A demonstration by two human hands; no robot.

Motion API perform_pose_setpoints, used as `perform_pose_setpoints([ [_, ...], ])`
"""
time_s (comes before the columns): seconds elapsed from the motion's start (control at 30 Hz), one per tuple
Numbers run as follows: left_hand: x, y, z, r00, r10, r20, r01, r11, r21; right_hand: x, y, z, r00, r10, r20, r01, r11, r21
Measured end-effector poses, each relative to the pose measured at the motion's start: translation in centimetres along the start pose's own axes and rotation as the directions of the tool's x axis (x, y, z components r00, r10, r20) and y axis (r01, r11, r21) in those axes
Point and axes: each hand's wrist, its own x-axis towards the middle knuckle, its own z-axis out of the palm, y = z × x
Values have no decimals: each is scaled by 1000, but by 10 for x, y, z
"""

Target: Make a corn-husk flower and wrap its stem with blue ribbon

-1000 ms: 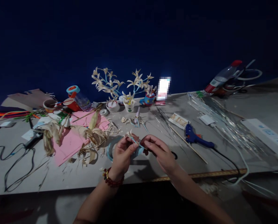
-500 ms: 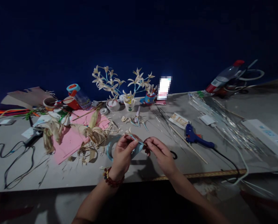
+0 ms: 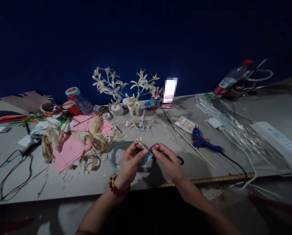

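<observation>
Between the thumb and fingers of my left hand [image 3: 128,163] is a small pale artificial flower [image 3: 139,140], its thin stem wrapped in blue. My right hand [image 3: 169,163] pinches at the stem's far end; its fingertips partly hide the contact. A blue strip [image 3: 147,159] hangs below the stem, close to both hands. Behind my left wrist lies a loop of light-blue tape [image 3: 113,156], partly covered by that hand. Several similar loose flowers [image 3: 141,124] with blue stems rest on the table beyond my fingers.
Two pots with made-up flower branches [image 3: 110,83] stand at the back beside a pen cup [image 3: 155,102] and a lit phone screen [image 3: 170,90]. Pink paper [image 3: 67,153] and dried husks [image 3: 97,143] lie left. A blue glue gun [image 3: 206,143], thin wires and a power strip [image 3: 278,140] occupy the right.
The whole view has shifted slightly, so the table items sit further left. Both hands stay close together around the flower stem, with small finger movements.
</observation>
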Motion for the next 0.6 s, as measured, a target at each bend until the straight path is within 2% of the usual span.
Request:
perform_pose_setpoints([
  [0.23, -2, -14, 2, 993, -118, 30, 115, 989, 89, -8, 7, -13, 999, -8, -34, 5, 996, -86],
  [0.47, -8, -29, 3, 988, -148, 33, 144, 983, 110, -22, 15, -25, 995, 99, -27, -102, 988, -117],
  [0.6, -15, -33, -3, 975, -197, 103, 183, 975, 128, -28, 22, -26, 994, 61, -87, -71, 989, -126],
])
